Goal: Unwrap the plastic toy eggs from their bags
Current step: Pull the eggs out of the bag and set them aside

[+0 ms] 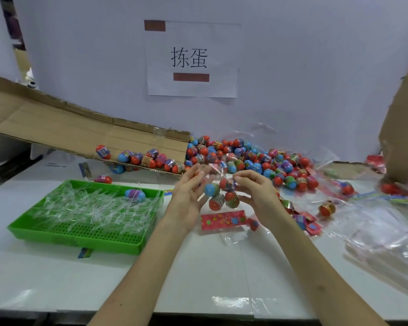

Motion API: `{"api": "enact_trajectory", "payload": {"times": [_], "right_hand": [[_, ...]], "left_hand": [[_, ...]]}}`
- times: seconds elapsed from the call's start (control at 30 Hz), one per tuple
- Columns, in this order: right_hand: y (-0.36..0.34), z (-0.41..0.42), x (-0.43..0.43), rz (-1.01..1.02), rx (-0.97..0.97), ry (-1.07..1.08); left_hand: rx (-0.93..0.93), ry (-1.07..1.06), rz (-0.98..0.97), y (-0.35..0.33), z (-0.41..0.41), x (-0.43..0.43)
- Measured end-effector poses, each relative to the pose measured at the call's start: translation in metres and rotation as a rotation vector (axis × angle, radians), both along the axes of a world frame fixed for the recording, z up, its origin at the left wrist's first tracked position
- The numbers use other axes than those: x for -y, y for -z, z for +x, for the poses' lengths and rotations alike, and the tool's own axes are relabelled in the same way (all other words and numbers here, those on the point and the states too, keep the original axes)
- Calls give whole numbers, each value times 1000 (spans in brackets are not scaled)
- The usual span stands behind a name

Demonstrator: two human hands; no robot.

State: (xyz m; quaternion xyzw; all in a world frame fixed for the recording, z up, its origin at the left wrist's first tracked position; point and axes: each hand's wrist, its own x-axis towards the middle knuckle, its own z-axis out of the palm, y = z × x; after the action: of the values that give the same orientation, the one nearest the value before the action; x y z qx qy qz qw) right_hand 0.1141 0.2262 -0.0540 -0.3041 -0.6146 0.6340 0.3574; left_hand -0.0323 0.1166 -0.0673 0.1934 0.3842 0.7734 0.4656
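Fig. 1. Bag (pixel 218 171) held above the table (pixel 198 278). You are holding one clear bag in mid-air between both hands, and four eggs (pixel 229 185) are hanging clustered in its lower part, so their weight is keeping the film taut for opening.

Your right hand (pixel 257 194) is pinching the film at its upper edge between thumb and forefinger, which is likely the point where the pull is being applied. Your left hand (pixel 189 194) is lying against the bag's other side with fingers nearly straight. Blur is hiding whether they are gripping the film, so that cannot be told.

A red card (pixel 223 220) is showing just below the eggs; whether it is attached to the bag or lying on the table is unclear.

Beyond, the pile (pixel 245 156) of loose eggs is spreading from under the carton (pixel 80 130), within reach. The green tray (pixel 80 238) to your left is collecting clear scraps and one egg (pixel 135 194). Empty bags (pixel 382 231) are gathering to your right.
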Motion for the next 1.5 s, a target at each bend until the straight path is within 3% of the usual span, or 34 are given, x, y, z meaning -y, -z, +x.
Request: {"api": "enact_trajectory", "payload": {"times": [0.23, 0.47, 0.77, 1.1, 1.5], "right_hand": [[-3, 2, 0, -12, -13, 105], [-1, -1, 2, 8, -25, 28], [1, -5, 4, -129, -181, 88], [-1, -6, 8, -185, -244, 93], [-4, -4, 11, -114, -238, 80]], "left_hand": [[-39, -1, -107, 5, 4, -4], [-71, -48, -80, 4, 8, -3], [-247, 0, 12, 0, 18, -3], [-176, -38, 8, -1, 21, 0], [-147, 90, 36, -8, 25, 5]]}}
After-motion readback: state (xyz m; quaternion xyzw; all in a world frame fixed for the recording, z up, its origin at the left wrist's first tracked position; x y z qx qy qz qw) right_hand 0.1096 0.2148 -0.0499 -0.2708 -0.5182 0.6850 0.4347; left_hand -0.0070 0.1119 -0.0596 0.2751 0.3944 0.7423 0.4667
